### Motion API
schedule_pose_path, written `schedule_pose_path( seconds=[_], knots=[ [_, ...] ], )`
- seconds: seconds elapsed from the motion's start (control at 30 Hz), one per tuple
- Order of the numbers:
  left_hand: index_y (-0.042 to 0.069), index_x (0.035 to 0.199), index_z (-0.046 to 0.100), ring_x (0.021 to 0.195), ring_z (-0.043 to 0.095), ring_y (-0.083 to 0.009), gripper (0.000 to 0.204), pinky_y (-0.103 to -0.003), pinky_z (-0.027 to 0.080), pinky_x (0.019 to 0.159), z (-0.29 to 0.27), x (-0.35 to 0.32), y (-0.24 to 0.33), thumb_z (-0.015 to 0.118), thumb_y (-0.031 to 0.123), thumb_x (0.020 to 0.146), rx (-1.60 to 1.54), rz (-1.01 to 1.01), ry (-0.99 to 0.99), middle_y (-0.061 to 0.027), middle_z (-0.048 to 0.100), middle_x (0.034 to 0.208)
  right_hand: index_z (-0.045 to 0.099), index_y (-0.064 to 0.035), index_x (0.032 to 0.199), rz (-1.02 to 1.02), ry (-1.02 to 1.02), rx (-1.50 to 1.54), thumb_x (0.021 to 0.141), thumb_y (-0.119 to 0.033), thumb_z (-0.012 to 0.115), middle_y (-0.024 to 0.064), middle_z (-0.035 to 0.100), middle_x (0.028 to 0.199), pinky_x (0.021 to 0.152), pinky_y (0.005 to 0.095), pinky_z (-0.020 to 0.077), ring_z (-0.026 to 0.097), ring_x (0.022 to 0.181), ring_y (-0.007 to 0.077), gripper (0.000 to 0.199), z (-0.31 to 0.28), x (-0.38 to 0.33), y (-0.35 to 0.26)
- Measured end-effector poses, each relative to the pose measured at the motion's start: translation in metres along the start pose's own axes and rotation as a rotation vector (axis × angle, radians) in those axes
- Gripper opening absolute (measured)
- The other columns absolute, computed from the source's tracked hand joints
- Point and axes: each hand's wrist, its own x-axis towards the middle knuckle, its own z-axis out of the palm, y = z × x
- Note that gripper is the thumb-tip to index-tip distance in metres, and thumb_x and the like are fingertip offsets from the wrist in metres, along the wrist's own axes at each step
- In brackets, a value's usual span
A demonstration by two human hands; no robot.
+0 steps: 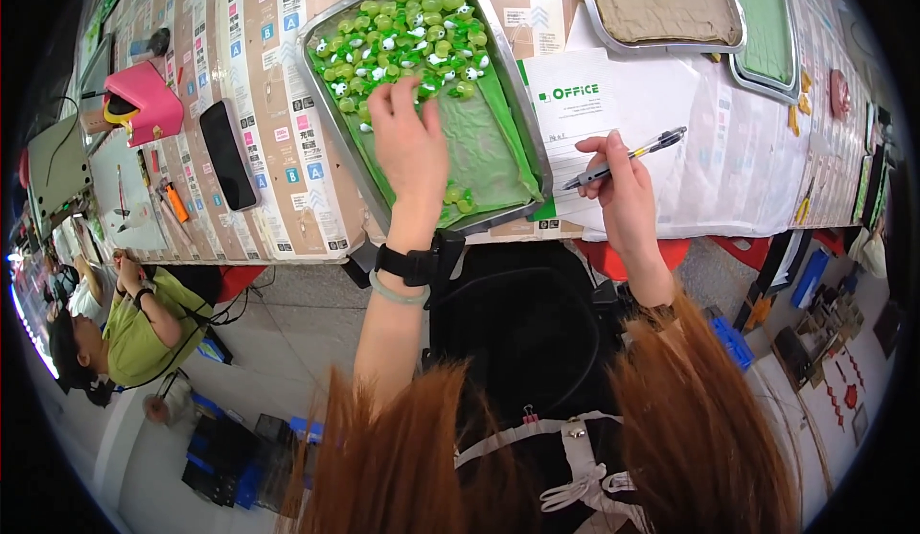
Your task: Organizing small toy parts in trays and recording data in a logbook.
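A metal tray (539, 150) lined with green sheeting lies on the table in front of me. Small green and white figurines (422, 31) with translucent round parts are heaped at its far end, and a few more sit in the near right corner. My left hand (410, 146) reaches over the tray, its fingers stretched and slightly bent at the heap's near edge; I see nothing held in them. To the right, my right hand (623, 189) grips a dark pen (656, 144) over a white notepad (575, 88) with green print and ruled lines.
A phone (228, 155), a pink case (144, 101) and an orange lighter (176, 202) lie left of the tray. At the far right are a tray with a brown surface (661, 2) and a green-lined one (767, 26). A co-worker in a green shirt (153, 328) sits at left.
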Motion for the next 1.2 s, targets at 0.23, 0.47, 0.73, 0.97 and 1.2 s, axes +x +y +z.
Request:
schedule_pose_path(
  seconds=[0.23,0.47,0.73,0.97,1.2],
  knots=[
    [0.005,0.1,0.047,0.08,0.05,-0.0279,0.026,-0.035,0.042,0.064,-0.002,-0.01,-0.009,0.054,0.007,0.075,-0.108,-0.143,-0.073,-0.0123,0.047,0.094,0.056,-0.0014,0.085,0.013,0.028,-0.007,0.088,-0.034,0.039,-0.0029,0.039,0.06,0.054,0.0185,0.0334,0.038,0.055,0.0052,0.037,-0.006,0.001,0.003],
    [0.004,0.098,0.05,0.082,0.049,-0.0285,0.025,-0.036,0.04,0.071,-0.017,-0.013,-0.008,0.054,0.011,0.075,-0.028,-0.116,-0.195,-0.0116,0.049,0.091,0.056,-0.0013,0.085,0.014,0.001,0.002,0.087,-0.034,0.04,-0.0031,0.039,0.06,0.054,0.0185,0.0329,0.037,0.055,0.005,0.036,-0.002,0.001,0.004],
    [0.001,0.098,0.049,0.09,0.047,-0.0303,0.027,-0.036,0.038,0.077,-0.037,-0.013,-0.01,0.057,0.012,0.074,0.124,-0.016,-0.082,-0.0145,0.049,0.095,0.056,-0.0016,0.085,0.003,0.026,-0.009,0.087,-0.034,0.04,-0.0029,0.04,0.058,0.054,0.018,0.0327,0.038,0.055,0.0049,0.036,-0.004,0.001,-0.001],
    [0.003,0.091,0.05,0.078,0.05,-0.0305,0.023,-0.037,0.039,0.066,-0.033,-0.003,-0.025,0.059,0.01,0.071,0.241,-0.118,-0.044,-0.0127,0.049,0.091,0.056,-0.0016,0.085,0.012,0.006,-0.01,0.087,-0.035,0.04,-0.003,0.039,0.058,0.054,0.0184,0.033,0.038,0.054,0.0049,0.037,0.0,0.0,0.004],
    [0.002,0.089,0.05,0.082,0.05,-0.0282,0.02,-0.036,0.041,0.068,-0.049,-0.009,-0.007,0.057,0.013,0.074,0.121,-0.354,-0.552,-0.0138,0.049,0.092,0.056,-0.0012,0.085,0.016,0.036,0.001,0.087,-0.034,0.039,-0.0036,0.038,0.058,0.054,0.0182,0.0328,0.037,0.055,0.0049,0.037,-0.002,0.0,0.002]
  ],
)
